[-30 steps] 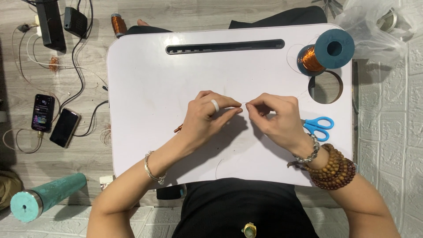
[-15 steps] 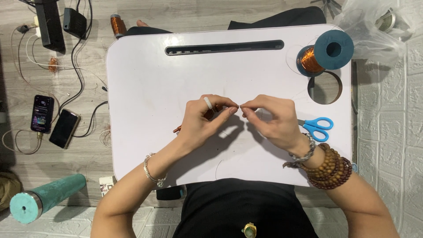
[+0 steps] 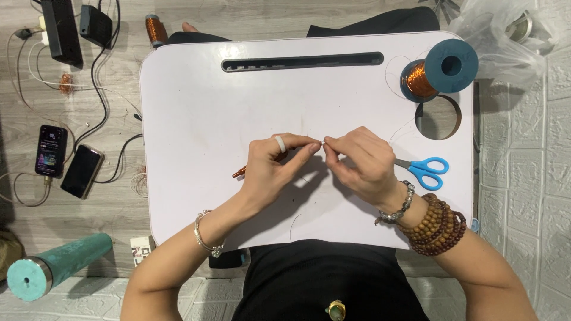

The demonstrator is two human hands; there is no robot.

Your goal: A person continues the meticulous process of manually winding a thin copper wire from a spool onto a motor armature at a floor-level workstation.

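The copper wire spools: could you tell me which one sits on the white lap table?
The large blue-flanged copper wire spool at the white lap table's far right corner; the small spool lies on the floor.

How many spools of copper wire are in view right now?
2. A large blue-capped spool sits at the white tray's far right corner; a small spool lies on the floor beyond the far left corner. Others may be hidden.

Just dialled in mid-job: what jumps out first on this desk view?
The two hands meet fingertip to fingertip at the middle of the white lap desk, left hand and right hand pinching something too fine to make out. A blue-capped spool of copper wire lies at the far right corner, with blue-handled scissors just beside the right wrist.
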